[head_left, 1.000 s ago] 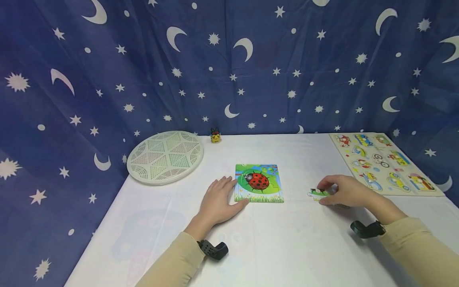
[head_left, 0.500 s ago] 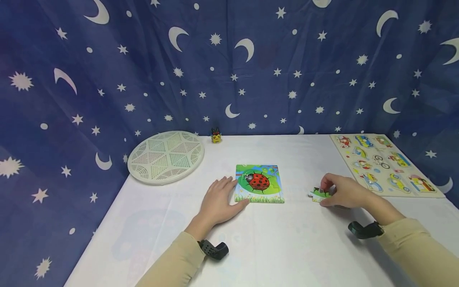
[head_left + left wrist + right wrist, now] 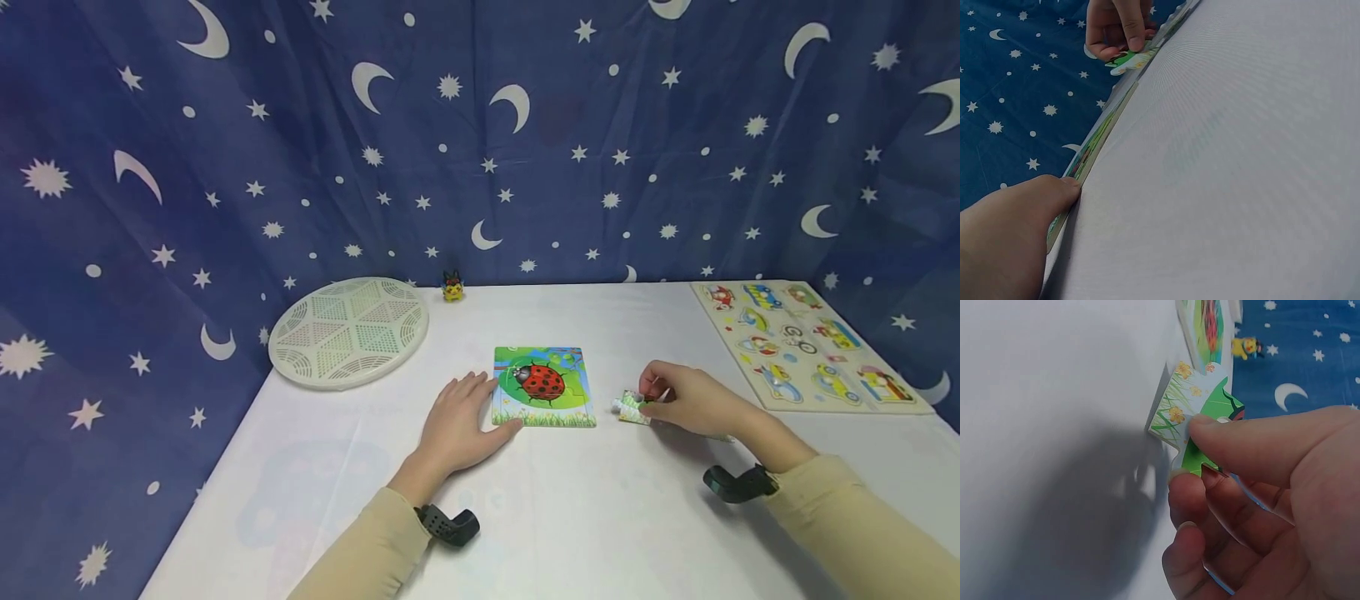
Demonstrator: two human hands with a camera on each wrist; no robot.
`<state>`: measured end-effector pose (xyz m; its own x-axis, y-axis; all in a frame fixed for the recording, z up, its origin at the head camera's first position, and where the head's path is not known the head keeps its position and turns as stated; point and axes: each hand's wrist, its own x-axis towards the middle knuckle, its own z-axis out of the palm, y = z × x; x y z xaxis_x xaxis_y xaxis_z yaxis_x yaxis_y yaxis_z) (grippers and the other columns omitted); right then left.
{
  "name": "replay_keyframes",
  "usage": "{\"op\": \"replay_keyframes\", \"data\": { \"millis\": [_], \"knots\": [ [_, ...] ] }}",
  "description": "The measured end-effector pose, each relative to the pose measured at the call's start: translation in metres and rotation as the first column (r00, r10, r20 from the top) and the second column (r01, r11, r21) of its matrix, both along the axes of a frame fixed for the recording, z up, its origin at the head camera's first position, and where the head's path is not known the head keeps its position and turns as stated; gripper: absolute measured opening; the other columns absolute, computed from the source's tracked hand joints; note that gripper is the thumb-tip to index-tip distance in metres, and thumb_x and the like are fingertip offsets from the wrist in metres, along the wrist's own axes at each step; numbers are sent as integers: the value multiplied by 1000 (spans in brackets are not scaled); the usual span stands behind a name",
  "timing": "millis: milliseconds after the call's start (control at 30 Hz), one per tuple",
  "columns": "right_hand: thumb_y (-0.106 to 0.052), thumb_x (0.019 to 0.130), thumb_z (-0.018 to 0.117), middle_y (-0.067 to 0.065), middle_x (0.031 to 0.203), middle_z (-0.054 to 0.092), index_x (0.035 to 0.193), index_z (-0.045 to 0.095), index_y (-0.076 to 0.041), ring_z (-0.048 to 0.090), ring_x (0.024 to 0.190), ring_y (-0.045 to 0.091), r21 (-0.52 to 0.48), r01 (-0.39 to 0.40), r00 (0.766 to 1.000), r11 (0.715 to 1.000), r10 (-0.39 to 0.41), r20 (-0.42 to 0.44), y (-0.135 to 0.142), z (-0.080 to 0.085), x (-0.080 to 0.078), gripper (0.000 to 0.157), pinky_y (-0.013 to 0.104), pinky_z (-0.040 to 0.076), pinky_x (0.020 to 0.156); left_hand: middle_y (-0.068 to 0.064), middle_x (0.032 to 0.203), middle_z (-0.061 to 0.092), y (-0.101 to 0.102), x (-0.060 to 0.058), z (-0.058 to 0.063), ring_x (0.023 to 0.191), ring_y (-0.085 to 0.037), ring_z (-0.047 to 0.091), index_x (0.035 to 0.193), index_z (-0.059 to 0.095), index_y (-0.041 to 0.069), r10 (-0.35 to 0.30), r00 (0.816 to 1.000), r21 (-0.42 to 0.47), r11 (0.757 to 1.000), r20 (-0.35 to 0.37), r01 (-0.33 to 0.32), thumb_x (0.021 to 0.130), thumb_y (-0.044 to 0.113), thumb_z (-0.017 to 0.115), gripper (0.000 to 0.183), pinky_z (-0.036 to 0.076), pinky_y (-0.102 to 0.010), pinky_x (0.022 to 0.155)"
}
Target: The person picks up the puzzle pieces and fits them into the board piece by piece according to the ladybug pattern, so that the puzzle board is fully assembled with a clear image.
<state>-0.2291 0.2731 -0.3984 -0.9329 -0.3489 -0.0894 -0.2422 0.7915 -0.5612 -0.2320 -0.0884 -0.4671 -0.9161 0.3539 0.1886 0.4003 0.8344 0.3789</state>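
A square ladybug jigsaw puzzle lies flat mid-table. My left hand rests at its left side with fingers spread. Its thumb touches the near edge, as the left wrist view also shows. My right hand is to the right of the puzzle, pinching a jigsaw piece between thumb and fingers. In the right wrist view the jigsaw piece shows yellow flowers, grass, a green area and a bit of dark leg. The thumb covers part of it. Another flat piece peeks out beneath the right wrist.
At the back left lies a round pale-green perforated board. A small yellow and black figurine stands by the curtain. A vehicle peg puzzle board lies at the back right. A blue star-and-moon curtain hangs behind the table.
My right hand has moved left toward the ladybug puzzle with the jigsaw piece, which has turned in its fingers. The left hand has stayed in place.
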Motion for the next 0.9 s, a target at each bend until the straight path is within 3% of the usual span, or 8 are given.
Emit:
{"op": "replay_keyframes", "data": {
  "millis": [233, 533, 900],
  "knots": [
    [-9, 90, 75, 1, 89, 63, 101, 59, -10, 57, 73, 19, -56, -24, 1000, 998, 25, 18, -20, -3, -2, 20, 28, 49, 59, -9, 157, 46, -1, 0, 0, 149, -27, 34, 150, 53, 12, 1, 1000, 7, 1000, 2, -1, 91, 67, 60, 81, 20, -41, 125],
    [-9, 91, 74, 0, 90, 63, 102, 59, -10, 56, 71, 17, -76, -66, 998, 995, 63, -30, -39, -3, -5, 18, 28, 49, 59, -9, 157, 46, -1, 1, 2, 149, -28, 34, 150, 53, 12, -3, 1000, 2, 1000, -5, 3, 91, 67, 60, 81, 20, -41, 125],
    [-10, 93, 73, 2, 92, 63, 104, 60, -10, 58, 67, 16, -148, -51, 999, 988, 51, 0, -65, -11, -10, 17, 30, 53, 54, -11, 155, 48, -2, 3, 5, 147, -30, 37, 149, 54, 10, -20, 1000, 10, 1000, -21, 20, 91, 64, 62, 79, 24, -44, 124]
  ]
}}
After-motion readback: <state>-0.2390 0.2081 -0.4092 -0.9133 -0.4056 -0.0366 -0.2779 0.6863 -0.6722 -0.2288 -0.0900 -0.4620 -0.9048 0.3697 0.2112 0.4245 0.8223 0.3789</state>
